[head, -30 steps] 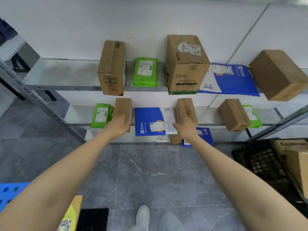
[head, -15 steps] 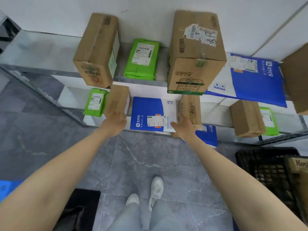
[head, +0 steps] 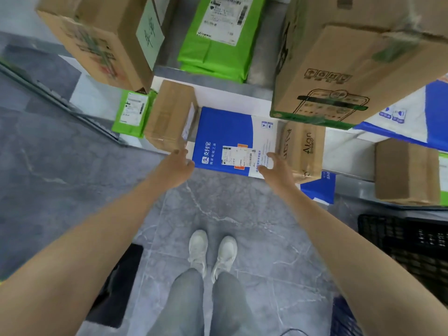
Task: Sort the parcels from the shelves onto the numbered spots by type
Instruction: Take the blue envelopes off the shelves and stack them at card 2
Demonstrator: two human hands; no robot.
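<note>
Two bare hands reach the lower metal shelf. The left hand, fingers loosely extended and holding nothing, meets the near end of a small brown cardboard box. The right hand, spread wide, sits at the front right corner of a flat blue-and-white mailer, just beside a small brown box printed "Align". The mailer lies between both boxes.

Your view's top edge cuts off the tall box, the green mailer and the large box. The print on the blue mailer's label is too small to read. Whether your left hand or right hand grips anything cannot be told.
</note>
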